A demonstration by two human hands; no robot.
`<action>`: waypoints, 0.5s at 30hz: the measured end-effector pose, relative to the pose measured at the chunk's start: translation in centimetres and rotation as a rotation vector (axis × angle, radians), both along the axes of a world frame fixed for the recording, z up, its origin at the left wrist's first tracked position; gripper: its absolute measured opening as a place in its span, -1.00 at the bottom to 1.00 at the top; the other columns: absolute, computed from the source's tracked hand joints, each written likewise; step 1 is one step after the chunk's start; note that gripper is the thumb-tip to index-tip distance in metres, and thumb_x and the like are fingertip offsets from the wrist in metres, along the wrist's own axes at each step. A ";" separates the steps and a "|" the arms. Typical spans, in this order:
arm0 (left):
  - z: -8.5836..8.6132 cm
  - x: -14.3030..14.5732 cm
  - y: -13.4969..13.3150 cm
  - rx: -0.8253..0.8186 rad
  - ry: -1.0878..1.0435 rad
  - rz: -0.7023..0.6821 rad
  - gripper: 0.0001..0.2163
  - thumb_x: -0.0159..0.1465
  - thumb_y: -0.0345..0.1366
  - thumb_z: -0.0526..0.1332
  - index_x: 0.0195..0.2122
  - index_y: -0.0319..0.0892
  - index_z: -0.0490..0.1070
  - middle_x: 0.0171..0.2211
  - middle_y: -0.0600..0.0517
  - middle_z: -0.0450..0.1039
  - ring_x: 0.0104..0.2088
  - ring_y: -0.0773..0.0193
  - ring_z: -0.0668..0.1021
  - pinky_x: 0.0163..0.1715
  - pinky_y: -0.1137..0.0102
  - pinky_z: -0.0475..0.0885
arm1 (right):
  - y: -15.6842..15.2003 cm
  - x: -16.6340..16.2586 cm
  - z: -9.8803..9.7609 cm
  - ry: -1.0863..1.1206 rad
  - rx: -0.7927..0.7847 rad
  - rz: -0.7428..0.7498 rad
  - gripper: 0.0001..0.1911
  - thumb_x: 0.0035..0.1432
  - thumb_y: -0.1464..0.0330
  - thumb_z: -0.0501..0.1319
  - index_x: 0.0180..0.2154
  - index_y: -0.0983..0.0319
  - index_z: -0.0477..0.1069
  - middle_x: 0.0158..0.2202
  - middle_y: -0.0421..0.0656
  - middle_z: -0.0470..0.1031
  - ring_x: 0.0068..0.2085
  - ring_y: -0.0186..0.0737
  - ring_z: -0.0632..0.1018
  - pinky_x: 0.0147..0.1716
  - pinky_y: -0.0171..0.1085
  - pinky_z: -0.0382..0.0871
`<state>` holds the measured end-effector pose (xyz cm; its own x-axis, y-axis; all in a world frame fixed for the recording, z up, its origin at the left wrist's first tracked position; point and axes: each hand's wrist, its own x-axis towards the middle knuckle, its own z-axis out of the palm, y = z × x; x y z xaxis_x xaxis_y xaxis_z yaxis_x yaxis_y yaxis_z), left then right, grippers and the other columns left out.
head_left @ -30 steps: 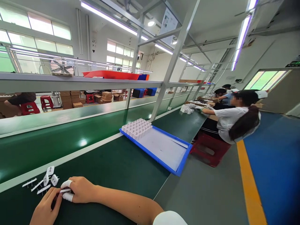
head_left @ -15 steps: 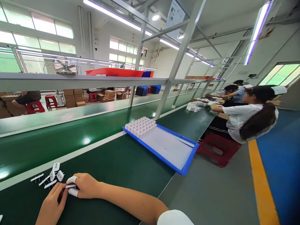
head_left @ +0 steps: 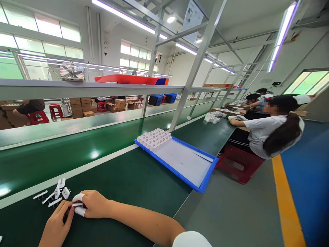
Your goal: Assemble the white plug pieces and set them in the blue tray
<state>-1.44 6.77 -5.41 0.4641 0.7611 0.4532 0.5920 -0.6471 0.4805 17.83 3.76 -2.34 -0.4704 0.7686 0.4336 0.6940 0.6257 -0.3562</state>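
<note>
Lower left of the frame: right hand (head_left: 94, 204), forearm running in from the bottom centre, white cots on two fingers (head_left: 78, 197), pinches a small white part (head_left: 77, 204) low over the dark green bench (head_left: 133, 181). Left hand (head_left: 55, 228) comes up from the bottom edge, fingertips closed on the same part from the other side.

Loose white parts (head_left: 55, 195) lie just beyond the hands, near the pale strip bordering the conveyor belt (head_left: 64, 157). Bench is bare to the right as far as the blue tray (head_left: 203, 187), which overhangs the bench edge. White blocks (head_left: 154, 137) fill the tray's far end; their print is too small to read.

A co-worker (head_left: 272, 133) sits at mid right.
</note>
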 end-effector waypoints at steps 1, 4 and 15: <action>-0.1 0.0 0.0 -0.003 0.005 0.001 -0.73 0.29 -0.04 0.02 -0.24 -0.08 0.38 -0.25 0.05 0.45 -0.32 0.28 0.54 -0.39 0.50 0.45 | 0.0 0.0 0.0 0.001 0.000 -0.002 -0.65 0.22 0.24 0.10 0.01 0.23 0.30 -0.22 -0.12 0.46 -0.18 -0.25 0.49 -0.16 -0.39 0.32; -0.3 0.0 0.1 -0.005 0.010 -0.002 -0.74 0.29 -0.05 0.02 -0.24 -0.08 0.37 -0.25 0.04 0.44 -0.33 0.28 0.54 -0.39 0.50 0.44 | 0.0 0.0 0.0 0.008 0.000 -0.003 -0.66 0.22 0.25 0.10 0.00 0.23 0.31 -0.23 -0.13 0.46 -0.19 -0.25 0.49 -0.16 -0.39 0.32; 0.1 0.2 -0.1 0.002 -0.013 -0.016 -0.74 0.29 -0.05 0.03 -0.25 -0.08 0.38 -0.27 0.04 0.45 -0.35 0.28 0.54 -0.42 0.51 0.44 | 0.0 0.0 0.0 -0.008 -0.016 -0.005 -0.66 0.23 0.24 0.10 0.00 0.21 0.30 -0.21 -0.12 0.46 -0.17 -0.25 0.49 -0.13 -0.39 0.30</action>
